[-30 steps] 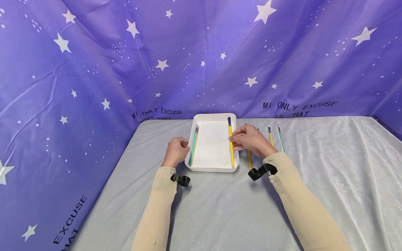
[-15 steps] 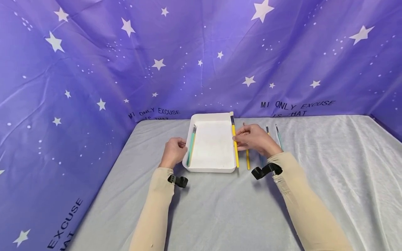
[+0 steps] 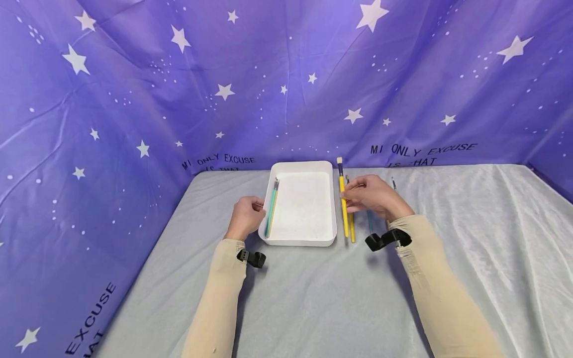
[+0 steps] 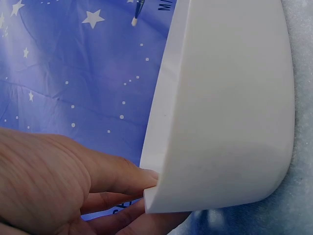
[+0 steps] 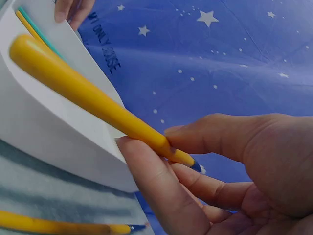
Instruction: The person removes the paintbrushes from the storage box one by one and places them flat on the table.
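My right hand [image 3: 373, 195] pinches a yellow paintbrush [image 3: 343, 199] by its handle, just right of the white tray [image 3: 297, 242]. Its dark ferrule and pale bristles point toward the backdrop. In the right wrist view, thumb and fingers close round the yellow handle [image 5: 93, 98], whose thick end rises over the tray's wall. My left hand [image 3: 245, 217] grips the tray's left rim, with the thumb inside and fingers under the edge in the left wrist view. Inside the tray, a teal paintbrush [image 3: 271, 211] and a thin yellow one lie along the left wall.
Another yellow paintbrush [image 3: 352, 228] lies on the grey cloth [image 3: 313, 298] beside the held one. More brushes, one with a blue handle [image 3: 370, 221], lie partly hidden under my right hand and wrist. A purple starry backdrop [image 3: 286, 124] rises behind the table.
My right hand has carried the yellow paintbrush rightward, from over the tray's right side out past its rim. The left hand keeps its grip on the tray.
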A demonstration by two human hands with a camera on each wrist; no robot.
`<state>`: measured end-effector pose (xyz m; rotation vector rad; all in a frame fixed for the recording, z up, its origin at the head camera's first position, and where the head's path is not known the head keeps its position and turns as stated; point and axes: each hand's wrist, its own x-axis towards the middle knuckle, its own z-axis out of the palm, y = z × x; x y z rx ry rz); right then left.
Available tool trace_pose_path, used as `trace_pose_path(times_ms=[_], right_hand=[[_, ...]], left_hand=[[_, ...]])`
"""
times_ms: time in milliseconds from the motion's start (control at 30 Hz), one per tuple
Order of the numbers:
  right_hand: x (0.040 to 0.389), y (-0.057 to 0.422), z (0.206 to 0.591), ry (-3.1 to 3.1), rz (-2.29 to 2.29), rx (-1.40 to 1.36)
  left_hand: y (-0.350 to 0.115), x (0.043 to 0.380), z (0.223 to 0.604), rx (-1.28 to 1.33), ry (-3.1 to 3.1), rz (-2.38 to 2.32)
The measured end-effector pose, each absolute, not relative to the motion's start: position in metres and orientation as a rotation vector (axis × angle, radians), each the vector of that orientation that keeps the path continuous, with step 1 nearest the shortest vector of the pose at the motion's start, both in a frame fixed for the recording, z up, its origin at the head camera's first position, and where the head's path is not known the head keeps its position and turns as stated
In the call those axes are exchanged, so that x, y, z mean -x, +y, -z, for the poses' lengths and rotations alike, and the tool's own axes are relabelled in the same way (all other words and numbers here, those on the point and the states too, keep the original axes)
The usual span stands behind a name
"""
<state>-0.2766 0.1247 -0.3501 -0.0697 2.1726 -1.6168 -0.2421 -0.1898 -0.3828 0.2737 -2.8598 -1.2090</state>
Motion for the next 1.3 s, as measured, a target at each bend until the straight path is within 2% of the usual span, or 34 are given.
trace_pose_path(times_ms=[1300], right_hand=[[0.277, 0.182, 0.349, 2.19, 1.586, 0.085]], left_hand=[[-0.19, 0.24, 0.382, -0.277, -2.879, 1.198]])
